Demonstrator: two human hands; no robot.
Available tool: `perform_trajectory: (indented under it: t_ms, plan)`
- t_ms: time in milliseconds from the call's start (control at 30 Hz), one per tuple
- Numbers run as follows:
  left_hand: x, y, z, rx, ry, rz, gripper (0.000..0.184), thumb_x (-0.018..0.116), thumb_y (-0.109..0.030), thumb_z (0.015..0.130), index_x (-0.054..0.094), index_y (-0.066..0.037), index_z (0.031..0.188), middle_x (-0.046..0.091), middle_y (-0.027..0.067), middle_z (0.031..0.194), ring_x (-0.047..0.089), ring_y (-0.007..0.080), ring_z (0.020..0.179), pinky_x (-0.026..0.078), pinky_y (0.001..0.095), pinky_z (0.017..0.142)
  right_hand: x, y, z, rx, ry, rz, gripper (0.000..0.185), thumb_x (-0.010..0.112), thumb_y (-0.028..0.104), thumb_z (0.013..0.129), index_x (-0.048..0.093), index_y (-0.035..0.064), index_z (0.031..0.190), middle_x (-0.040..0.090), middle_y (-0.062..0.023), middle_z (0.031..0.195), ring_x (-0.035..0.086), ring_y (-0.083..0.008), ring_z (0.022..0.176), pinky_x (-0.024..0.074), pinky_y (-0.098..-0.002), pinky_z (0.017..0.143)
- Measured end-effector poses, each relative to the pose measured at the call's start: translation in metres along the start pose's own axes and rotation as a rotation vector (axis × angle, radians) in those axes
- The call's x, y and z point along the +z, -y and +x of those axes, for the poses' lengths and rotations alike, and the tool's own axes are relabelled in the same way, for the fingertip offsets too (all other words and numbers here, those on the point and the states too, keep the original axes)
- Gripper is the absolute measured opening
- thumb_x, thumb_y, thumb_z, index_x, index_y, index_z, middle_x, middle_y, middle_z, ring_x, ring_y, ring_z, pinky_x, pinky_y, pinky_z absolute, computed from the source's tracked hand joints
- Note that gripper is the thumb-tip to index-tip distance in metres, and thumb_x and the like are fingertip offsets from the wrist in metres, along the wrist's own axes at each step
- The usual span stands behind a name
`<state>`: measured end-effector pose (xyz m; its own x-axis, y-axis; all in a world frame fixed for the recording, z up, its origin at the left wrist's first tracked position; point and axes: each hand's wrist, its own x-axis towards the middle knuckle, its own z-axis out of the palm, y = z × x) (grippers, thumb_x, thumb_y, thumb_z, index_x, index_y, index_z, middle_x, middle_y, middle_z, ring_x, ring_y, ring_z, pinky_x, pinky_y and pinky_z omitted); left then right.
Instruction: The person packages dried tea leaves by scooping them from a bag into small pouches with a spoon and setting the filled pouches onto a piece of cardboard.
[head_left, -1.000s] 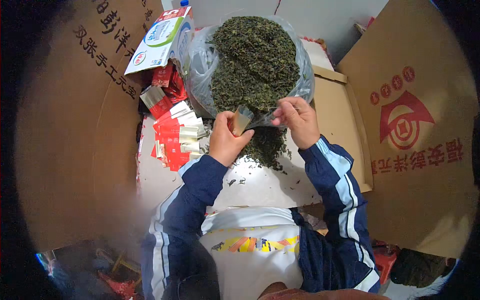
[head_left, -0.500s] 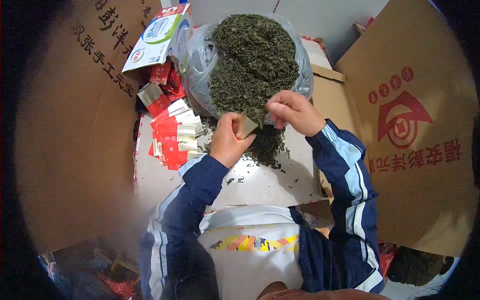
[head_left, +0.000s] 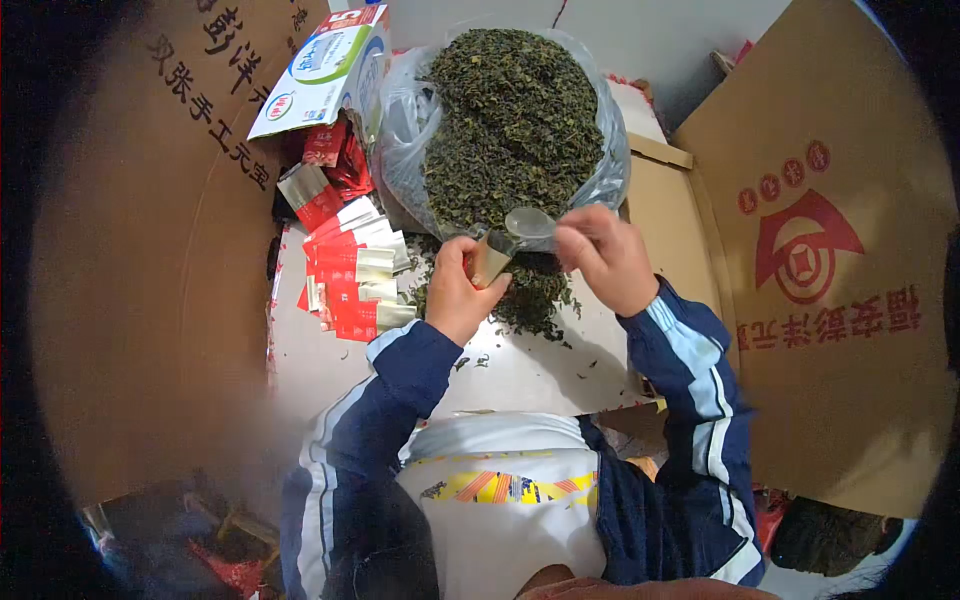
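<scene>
My left hand (head_left: 462,295) grips a small foil packet (head_left: 490,260), its mouth open and facing up. In my right hand (head_left: 608,258) is a clear plastic scoop (head_left: 531,223), its round bowl just above and right of the packet's mouth. Behind both hands a clear plastic bag (head_left: 405,130) holds a big heap of dark green dried leaves (head_left: 515,120). More loose leaves (head_left: 535,305) lie on the white surface below the hands. Left of my left hand, several red and silver packets (head_left: 358,290) are fanned in an overlapping pile.
A white and green carton (head_left: 320,70) stands at the back left, with red packets (head_left: 350,165) beneath it. Tall cardboard panels (head_left: 150,300) rise on the left and on the right (head_left: 840,370). A cardboard tray (head_left: 680,240) lies right of the bag.
The scoop, hard to make out before, now shows plainly in my right hand. That hand has moved slightly right and down since half a second ago. My left hand keeps the packet almost in place.
</scene>
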<state>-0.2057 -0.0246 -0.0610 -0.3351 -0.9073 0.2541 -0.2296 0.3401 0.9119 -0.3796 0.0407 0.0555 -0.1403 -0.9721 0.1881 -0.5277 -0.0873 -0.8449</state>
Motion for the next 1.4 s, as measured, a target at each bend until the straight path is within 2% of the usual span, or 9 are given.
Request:
perform_trajectory:
  t_ms: [33,133,267,567,700,800,933,1233,1400]
  plan:
    - [0.0,0.0,0.0,0.001,0.002,-0.001,0.054,0.08,-0.016,0.066,0.047,-0.003,0.106,0.053,0.0114,0.098,0.056,0.0246,0.087,0.047,0.0336,0.078,0.002,-0.007,0.0,0.001,-0.002,-0.001,0.016,0.055,0.016,0.093,0.054,-0.0001,0.095,0.062,-0.0076,0.074,0.062,-0.0165,0.059,0.0511,-0.0302,0.054]
    - [-0.003,-0.001,-0.002,-0.049,0.013,-0.026,0.054,0.08,-0.013,0.069,0.044,-0.003,0.107,0.051,0.0076,0.093,0.053,0.0178,0.081,0.046,0.0297,0.075,0.011,-0.029,0.002,0.448,-0.083,0.537,0.019,0.053,0.02,0.094,0.052,0.0009,0.093,0.061,-0.0083,0.071,0.061,-0.0167,0.054,0.0534,-0.0301,0.054]
    - [-0.006,-0.002,-0.004,-0.078,-0.001,-0.033,0.053,0.079,-0.012,0.069,0.043,-0.003,0.107,0.051,0.0074,0.093,0.053,0.0162,0.08,0.046,0.0287,0.073,0.027,-0.038,0.009,0.63,-0.078,0.742,0.02,0.053,0.022,0.095,0.051,0.0024,0.091,0.061,-0.0088,0.071,0.061,-0.0162,0.053,0.0547,-0.0293,0.054]
    - [-0.004,-0.003,-0.003,-0.068,-0.009,-0.006,0.054,0.079,-0.013,0.069,0.043,-0.003,0.108,0.052,0.0072,0.092,0.053,0.0157,0.079,0.046,0.0285,0.072,0.033,-0.05,0.042,0.528,-0.239,0.663,0.02,0.054,0.021,0.094,0.051,0.0017,0.093,0.062,-0.0103,0.075,0.063,-0.0181,0.056,0.0548,-0.0299,0.053]
    - [-0.004,-0.004,-0.002,-0.106,0.011,0.013,0.054,0.079,-0.013,0.069,0.043,-0.004,0.108,0.052,0.0072,0.092,0.053,0.0158,0.079,0.046,0.0288,0.072,0.037,-0.049,0.049,0.425,-0.291,0.528,0.025,0.056,0.021,0.091,0.053,-0.0027,0.098,0.062,-0.0128,0.076,0.063,-0.0184,0.056,0.0539,-0.0289,0.051]
    - [-0.007,-0.007,-0.002,-0.091,-0.001,-0.04,0.055,0.079,-0.013,0.07,0.043,-0.004,0.109,0.052,0.0072,0.092,0.053,0.0157,0.079,0.046,0.0289,0.072,0.038,-0.051,0.042,0.309,-0.229,0.465,0.023,0.055,0.021,0.094,0.053,-0.0006,0.102,0.062,-0.0114,0.08,0.064,-0.0177,0.062,0.0545,-0.0285,0.057]
    - [-0.005,-0.002,-0.002,-0.083,-0.011,-0.054,0.056,0.08,-0.014,0.069,0.043,-0.003,0.11,0.052,0.0073,0.092,0.053,0.0155,0.08,0.047,0.029,0.072,0.033,-0.05,0.032,0.287,-0.216,0.561,0.023,0.053,0.02,0.095,0.053,-0.001,0.103,0.062,-0.0115,0.081,0.064,-0.0178,0.064,0.0543,-0.0279,0.059]
    - [-0.005,-0.003,0.002,-0.092,0.007,-0.026,0.057,0.08,-0.014,0.069,0.042,-0.003,0.111,0.052,0.0074,0.093,0.054,0.016,0.081,0.047,0.0287,0.074,0.017,-0.041,0.017,0.272,-0.116,0.668,0.02,0.053,0.019,0.095,0.054,0.001,0.104,0.062,-0.0109,0.081,0.064,-0.0182,0.064,0.0543,-0.0286,0.06]
    - [-0.004,-0.002,0.001,-0.085,0.038,-0.045,0.057,0.079,-0.014,0.069,0.042,-0.003,0.111,0.052,0.0082,0.095,0.054,0.0171,0.084,0.047,0.0297,0.077,0.0,-0.038,0.016,0.301,0.047,0.615,0.017,0.053,0.018,0.095,0.055,0.0023,0.102,0.063,-0.0093,0.079,0.063,-0.0172,0.061,0.0534,-0.028,0.058]
